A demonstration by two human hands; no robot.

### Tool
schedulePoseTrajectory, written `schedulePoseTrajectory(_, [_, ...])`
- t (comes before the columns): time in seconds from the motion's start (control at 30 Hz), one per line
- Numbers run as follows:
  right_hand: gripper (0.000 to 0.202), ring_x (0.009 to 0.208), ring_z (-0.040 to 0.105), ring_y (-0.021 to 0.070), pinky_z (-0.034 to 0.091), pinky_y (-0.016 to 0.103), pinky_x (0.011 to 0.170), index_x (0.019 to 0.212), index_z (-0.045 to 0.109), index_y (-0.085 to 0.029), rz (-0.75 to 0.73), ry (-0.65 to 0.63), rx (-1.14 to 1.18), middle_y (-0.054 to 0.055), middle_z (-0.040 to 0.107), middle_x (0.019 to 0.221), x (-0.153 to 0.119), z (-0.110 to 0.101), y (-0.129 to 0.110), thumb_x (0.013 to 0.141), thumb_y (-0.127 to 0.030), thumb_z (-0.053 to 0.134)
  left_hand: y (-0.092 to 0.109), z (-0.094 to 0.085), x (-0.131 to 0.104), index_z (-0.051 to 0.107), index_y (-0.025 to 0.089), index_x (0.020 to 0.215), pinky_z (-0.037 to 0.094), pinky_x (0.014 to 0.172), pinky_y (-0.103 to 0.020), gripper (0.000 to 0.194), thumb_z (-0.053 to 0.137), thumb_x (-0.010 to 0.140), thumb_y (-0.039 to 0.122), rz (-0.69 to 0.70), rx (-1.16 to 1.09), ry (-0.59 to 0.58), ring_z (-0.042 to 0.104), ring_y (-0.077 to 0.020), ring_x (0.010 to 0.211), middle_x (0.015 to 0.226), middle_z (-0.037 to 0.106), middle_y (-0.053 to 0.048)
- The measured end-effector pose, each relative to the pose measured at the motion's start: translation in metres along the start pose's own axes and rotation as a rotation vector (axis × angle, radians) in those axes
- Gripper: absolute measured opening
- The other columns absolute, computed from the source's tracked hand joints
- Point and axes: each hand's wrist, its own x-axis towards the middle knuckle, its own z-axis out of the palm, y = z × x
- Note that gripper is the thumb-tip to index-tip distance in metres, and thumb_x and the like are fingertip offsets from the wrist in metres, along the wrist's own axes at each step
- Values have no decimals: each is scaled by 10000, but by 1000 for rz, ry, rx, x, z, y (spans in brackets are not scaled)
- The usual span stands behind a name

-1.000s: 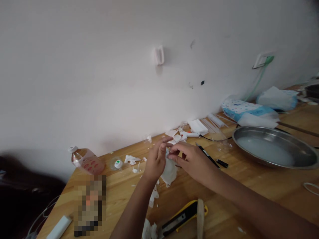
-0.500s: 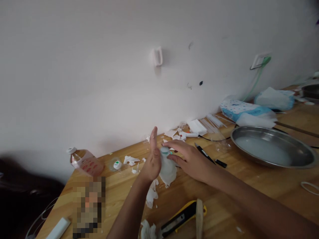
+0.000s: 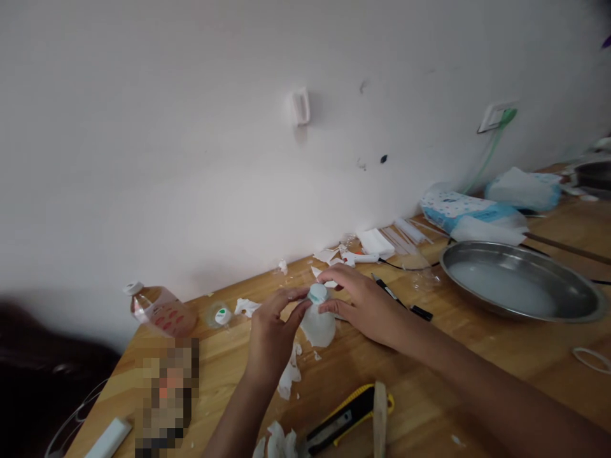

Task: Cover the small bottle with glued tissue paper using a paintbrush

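A small bottle-like piece (image 3: 319, 327) wrapped in white, paper-like material stands upright on the wooden table, its pale greenish top facing up. From the left, my left hand (image 3: 275, 321) curls thumb and fingers against the neck. On the opposite side my right hand (image 3: 356, 302) grips the same neck between thumb and fingers. Torn white scraps (image 3: 289, 375) lie just in front of it. Closer to me is a yellow and black utility knife (image 3: 346, 416), with a flat wooden stick (image 3: 380, 413) across its end.
A steel basin (image 3: 520, 280) with cloudy liquid stands at the right. Tissue packs (image 3: 472, 210), a glue gun (image 3: 358, 257) and a black pen (image 3: 387, 289) lie toward the wall. At left are a pink-labelled bottle (image 3: 165, 312) and a white-capped container (image 3: 222, 316).
My left hand has turned from an upright, flat pose to curling its fingers around the neck. My right hand stays at the top, and the wrapped piece stands straighter.
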Motion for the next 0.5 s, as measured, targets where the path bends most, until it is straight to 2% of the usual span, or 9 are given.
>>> schedulePoseTrajectory(0.17, [252, 958, 642, 192, 491, 298, 799, 1046, 629, -214, 58, 28, 29, 42, 693, 1046, 1, 3, 4, 819, -244, 735, 1, 2, 1, 696, 248, 1043, 554, 887, -352, 186, 656, 862, 252, -92, -56, 10, 727, -206, 945, 1034, 776, -24])
schedulePoseTrajectory(0.23, [286, 951, 639, 191, 490, 303, 816, 1039, 619, -209, 47, 44, 39, 42, 686, 1034, 1, 6, 7, 800, -273, 763, 2, 0, 1, 664, 250, 1108, 554, 889, -352, 231, 637, 880, 272, -114, -65, -10, 727, -207, 964, 1048, 777, -32])
schedulePoseTrajectory(0.37, [439, 1020, 608, 206, 492, 328, 864, 1106, 583, -209, -55, 65, 53, 67, 640, 1096, 1, 14, 16, 750, -324, 812, 8, -4, 1, 586, 267, 1247, 556, 876, -357, 339, 588, 918, 354, -134, -89, -101, 711, -220, 1026, 1078, 771, -49])
schedulePoseTrajectory(0.5, [463, 1075, 570, 219, 473, 362, 918, 1127, 577, -207, -214, 66, 26, 72, 615, 1099, 1, 20, 21, 752, -348, 809, 12, -7, 2, 583, 256, 1225, 536, 923, -356, 328, 587, 920, 377, -96, -105, -161, 688, -222, 1086, 1153, 745, -57])
